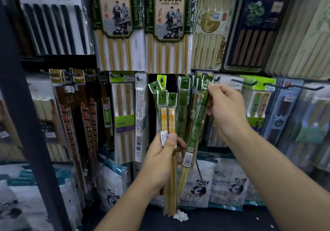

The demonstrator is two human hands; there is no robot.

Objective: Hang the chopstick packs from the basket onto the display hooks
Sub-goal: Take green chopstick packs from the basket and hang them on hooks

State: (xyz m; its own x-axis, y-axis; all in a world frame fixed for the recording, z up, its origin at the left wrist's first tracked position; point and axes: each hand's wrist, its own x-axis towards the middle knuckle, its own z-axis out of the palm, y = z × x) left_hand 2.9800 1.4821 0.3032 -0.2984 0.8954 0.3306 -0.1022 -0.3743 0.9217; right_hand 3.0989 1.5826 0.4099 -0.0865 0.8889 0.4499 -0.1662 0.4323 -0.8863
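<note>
Both hands are busy: left hand [163, 153] grips a bunch [168, 113] of packs around the middle, headers up; right hand [227, 109] pinches one green pack [201, 113] near its header, tilted, top against crowded hung packs [184, 97] on the lower row. Black hook [244, 83] juts just right of it; panda bags [229, 182] lie below

Gripped in left hand [163, 153]: bundle of chopstick packs [167, 113], green headers, yellow cartoon tops, upright. Pinched in right hand [227, 109]: long green pack [197, 125], tilted, header up among hung green packs. Right: display hooks [245, 84]. Above: large hot-pot chopstick packs [114, 25]. Below: panda-printed bags [229, 182].
</note>
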